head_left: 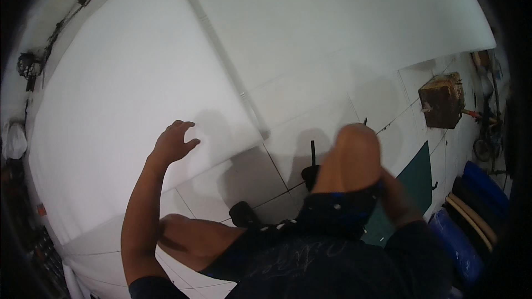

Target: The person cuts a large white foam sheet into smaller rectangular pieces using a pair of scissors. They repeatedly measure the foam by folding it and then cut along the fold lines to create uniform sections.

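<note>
Pressing down with fingers spread, your left hand (174, 141) steadies the big white foam sheet (138, 94) flat on the tiled floor (310, 127); your right hand (396, 199) hides behind your knee, fingers untellable.

large white foam sheet (133, 94) | flat on the tiled floor, filling the upper left and centre of the frame | near corner points toward lower centre | second white sheet (343, 27) lies beside it at upper right, edges meeting along a diagonal seam
</note>
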Tool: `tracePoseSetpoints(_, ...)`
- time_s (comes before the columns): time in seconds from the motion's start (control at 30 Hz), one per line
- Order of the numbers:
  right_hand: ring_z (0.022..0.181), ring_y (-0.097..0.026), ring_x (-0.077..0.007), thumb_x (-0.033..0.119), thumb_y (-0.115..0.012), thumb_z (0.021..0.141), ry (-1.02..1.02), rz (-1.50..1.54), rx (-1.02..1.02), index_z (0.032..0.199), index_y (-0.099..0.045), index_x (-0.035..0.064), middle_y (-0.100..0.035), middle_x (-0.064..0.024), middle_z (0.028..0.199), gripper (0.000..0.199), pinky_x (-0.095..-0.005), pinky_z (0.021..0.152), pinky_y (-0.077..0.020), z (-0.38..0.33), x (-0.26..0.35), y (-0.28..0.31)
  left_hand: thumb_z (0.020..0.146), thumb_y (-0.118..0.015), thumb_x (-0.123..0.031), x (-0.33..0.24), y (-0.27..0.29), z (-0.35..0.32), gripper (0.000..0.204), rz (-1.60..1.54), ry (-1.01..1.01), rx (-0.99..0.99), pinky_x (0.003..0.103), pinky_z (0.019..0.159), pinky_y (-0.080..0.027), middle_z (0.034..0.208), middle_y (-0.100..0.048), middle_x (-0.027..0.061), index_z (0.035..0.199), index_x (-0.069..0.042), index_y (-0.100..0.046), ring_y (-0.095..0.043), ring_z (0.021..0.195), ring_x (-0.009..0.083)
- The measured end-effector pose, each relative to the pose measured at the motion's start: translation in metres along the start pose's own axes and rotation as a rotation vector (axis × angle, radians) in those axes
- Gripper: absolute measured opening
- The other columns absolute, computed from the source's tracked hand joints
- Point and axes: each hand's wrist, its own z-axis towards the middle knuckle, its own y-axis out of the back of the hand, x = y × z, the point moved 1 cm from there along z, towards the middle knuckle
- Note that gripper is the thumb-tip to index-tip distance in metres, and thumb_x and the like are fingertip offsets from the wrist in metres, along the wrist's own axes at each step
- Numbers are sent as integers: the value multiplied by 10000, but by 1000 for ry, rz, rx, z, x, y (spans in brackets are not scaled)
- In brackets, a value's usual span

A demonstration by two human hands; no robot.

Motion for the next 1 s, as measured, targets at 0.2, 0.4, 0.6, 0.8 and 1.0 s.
tracePoseSetpoints(0.2, 969, -638, -358, 360, -609, 917, 652, -423, -171, 1137, -570, 62, -645, -178, 1009, 373, -497, 825, -514, 44, 169, 164, 832, -747, -343, -16, -42, -2, 645, 100, -20, -23, 450, 996, -467, 1330, -524, 180, 1370, -87, -501, -535, 1206, 351)
tracePoseSetpoints(0.4, 1001, -635, -363, 316, -632, 901, 1053, -376, -206, 1073, -594, 43, -652, -165, 1011, 325, -499, 847, -513, 44, 310, 154, 823, -758, -306, -65, -76, -11, 691, 144, -62, -22, 476, 1017, -443, 1350, -484, 204, 1406, -93, -455, -498, 1239, 372)
tracePoseSetpoints(0.6, 1064, -640, -339, 329, -597, 920, 1028, -129, 252, 1094, -656, 88, -686, -150, 1091, 303, -480, 888, -505, -16, 347, 62, 806, -753, -315, -47, -106, -20, 738, 12, -85, -141, 486, 1025, -449, 1406, -429, 223, 1432, -92, -433, -472, 1263, 403)
tracePoseSetpoints(0.8, 1014, -659, -320, 215, -602, 904, 1021, 49, 358, 1225, -599, -20, -693, -165, 1103, 398, -425, 871, -519, 23, 313, 33, 804, -736, -305, -51, -138, -12, 705, 44, -73, -191, 488, 1008, -478, 1403, -425, 239, 1425, -122, -457, -443, 1298, 417)
tracePoseSetpoints(1.0, 944, -655, -252, 179, -609, 904, 885, 265, 575, 1356, -475, -86, -689, -159, 1030, 541, -353, 827, -526, 20, 317, 17, 803, -736, -340, -63, -129, -2, 607, 53, 11, -165, 482, 966, -504, 1341, -463, 229, 1329, -97, -554, -476, 1251, 402)
